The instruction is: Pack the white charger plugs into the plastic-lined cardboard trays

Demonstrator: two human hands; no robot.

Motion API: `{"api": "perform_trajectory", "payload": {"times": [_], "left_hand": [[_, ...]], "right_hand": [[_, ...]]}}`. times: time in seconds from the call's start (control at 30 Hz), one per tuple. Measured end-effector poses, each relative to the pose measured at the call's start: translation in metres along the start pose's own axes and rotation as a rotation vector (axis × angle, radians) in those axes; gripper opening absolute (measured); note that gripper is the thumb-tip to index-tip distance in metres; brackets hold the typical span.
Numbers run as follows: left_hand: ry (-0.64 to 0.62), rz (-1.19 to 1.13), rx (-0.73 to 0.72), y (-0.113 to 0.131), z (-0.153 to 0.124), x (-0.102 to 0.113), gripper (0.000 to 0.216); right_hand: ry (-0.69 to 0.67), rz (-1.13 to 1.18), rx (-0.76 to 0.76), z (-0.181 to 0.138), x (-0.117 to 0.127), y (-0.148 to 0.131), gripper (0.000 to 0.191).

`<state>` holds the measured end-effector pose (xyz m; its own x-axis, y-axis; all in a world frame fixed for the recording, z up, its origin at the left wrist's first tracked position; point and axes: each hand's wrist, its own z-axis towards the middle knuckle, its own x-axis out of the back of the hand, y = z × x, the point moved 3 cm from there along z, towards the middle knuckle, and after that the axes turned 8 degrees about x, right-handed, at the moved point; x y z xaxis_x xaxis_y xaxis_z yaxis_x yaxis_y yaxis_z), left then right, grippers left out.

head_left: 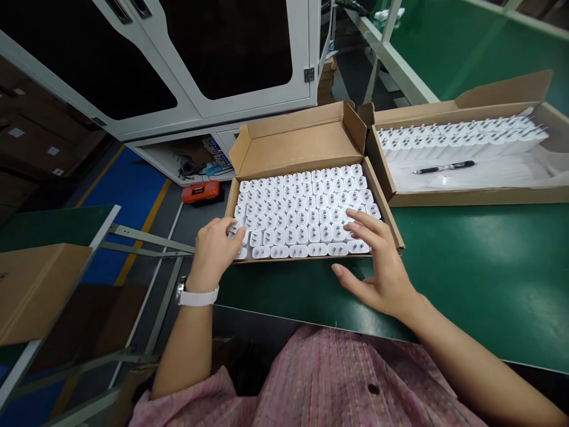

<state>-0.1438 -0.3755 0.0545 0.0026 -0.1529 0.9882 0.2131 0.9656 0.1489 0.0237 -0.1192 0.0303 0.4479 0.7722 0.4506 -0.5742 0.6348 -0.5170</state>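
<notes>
Rows of white plug chargers [302,219] with metal prongs facing up fill an open cardboard box [391,228] in front of me. At the box's left edge my left hand [216,246] pinches a white charger [243,236] between thumb and fingers; part of it is hidden by the fingers. This charger looks slightly tilted against its neighbours. Over the box's front right corner hovers my right hand [377,261], its fingers spread and nothing held. Its fingertips are close to the chargers there; whether they touch any, I cannot tell.
A second open box [480,197] to the right holds more chargers [462,139] and a black pen [444,167] on white padding. Both stand on a green table [466,267]. Behind is a white cabinet [249,112]; an orange case [201,192] and a cardboard carton [40,284] are leftward.
</notes>
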Motion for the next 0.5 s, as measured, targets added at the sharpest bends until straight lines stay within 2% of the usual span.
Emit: {"api": "perform_trajectory", "payload": {"times": [0.07, 0.2, 0.27, 0.37, 0.43, 0.5], "left_hand": [[-0.016, -0.021, -0.002, -0.001, 0.002, -0.001, 0.038], [-0.138, -0.062, 0.006, 0.002, -0.002, -0.008, 0.04], [-0.102, 0.035, -0.001, 0.004, -0.005, -0.012, 0.041], [0.062, 0.125, -0.023, -0.001, -0.005, -0.011, 0.048], [0.123, 0.105, 0.044, -0.013, 0.001, -0.009, 0.053], [0.044, 0.112, 0.129, -0.027, 0.012, -0.013, 0.054]], "right_hand": [[0.038, -0.034, -0.054, -0.002, 0.006, 0.007, 0.069], [0.114, -0.088, -0.183, -0.007, 0.019, 0.019, 0.059], [0.134, -0.144, -0.197, -0.01, 0.027, 0.024, 0.056], [0.147, -0.32, -0.284, -0.016, 0.041, 0.038, 0.043], [0.088, -0.454, -0.456, -0.02, 0.05, 0.057, 0.032], [-0.093, -0.491, -0.652, -0.023, 0.053, 0.078, 0.029]]}}
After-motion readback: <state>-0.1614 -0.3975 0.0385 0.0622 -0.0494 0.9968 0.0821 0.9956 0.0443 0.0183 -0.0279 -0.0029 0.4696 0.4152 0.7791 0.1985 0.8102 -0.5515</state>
